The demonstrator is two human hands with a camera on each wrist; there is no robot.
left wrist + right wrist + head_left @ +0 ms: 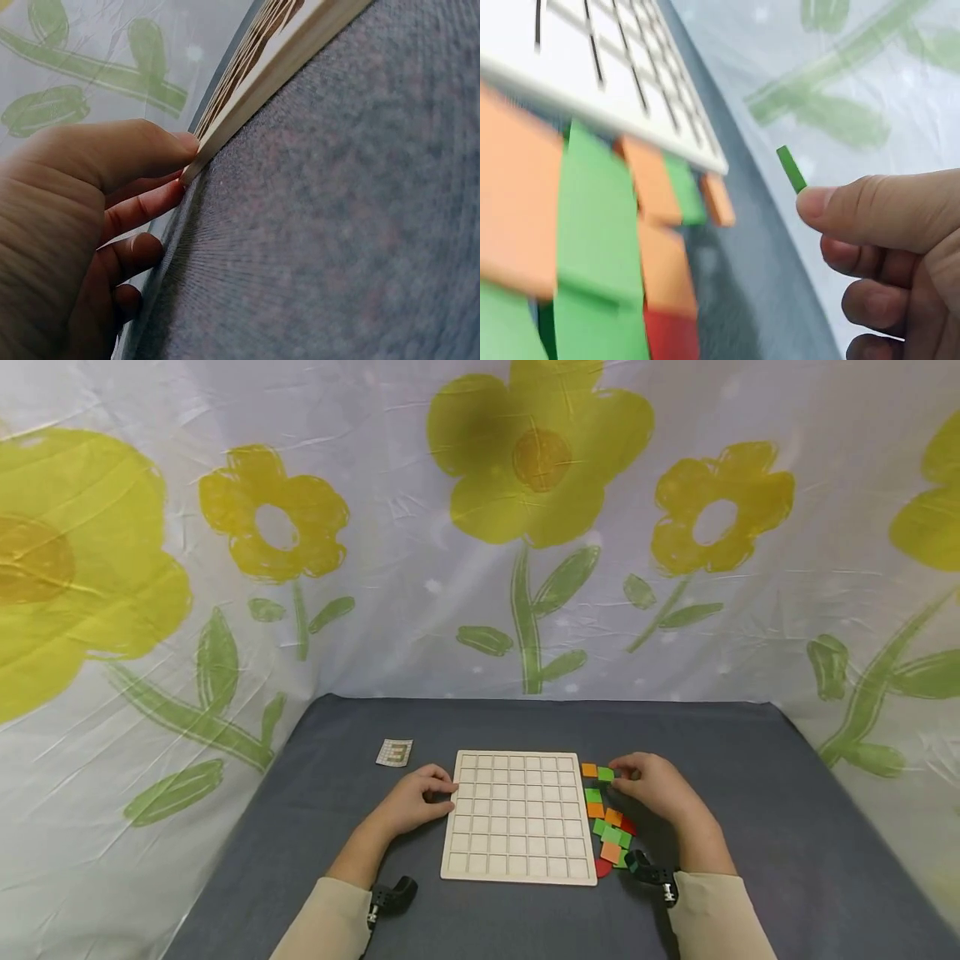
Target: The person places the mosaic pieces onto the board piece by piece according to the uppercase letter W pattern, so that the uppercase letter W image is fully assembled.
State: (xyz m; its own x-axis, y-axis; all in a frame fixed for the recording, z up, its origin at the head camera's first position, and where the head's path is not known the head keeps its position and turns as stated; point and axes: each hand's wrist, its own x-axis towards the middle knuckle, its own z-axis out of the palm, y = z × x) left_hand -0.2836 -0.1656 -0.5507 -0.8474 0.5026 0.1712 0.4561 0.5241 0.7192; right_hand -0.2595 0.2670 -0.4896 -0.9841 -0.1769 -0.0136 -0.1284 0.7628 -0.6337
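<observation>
A square wooden grid board point(519, 817) lies on the dark cloth between the two hands. My left hand point(417, 795) is at its left side, with the thumb and fingertips touching the edge; the left wrist view shows the thumb point(184, 146) against the wooden rim. Right of the board, my right hand point(654, 783) pinches a small green tile point(791, 169) between thumb and finger. In the right wrist view the tile stands up beyond the thumb tip, apart from the other pieces. An orange tile point(588, 770) lies near the board's upper right corner.
Several green, orange and red pieces point(611, 835) lie in a loose, partly overlapping pile along the board's right edge. A small patterned card point(393, 752) lies beyond the left hand. Behind the table hangs a flowered curtain point(390, 610).
</observation>
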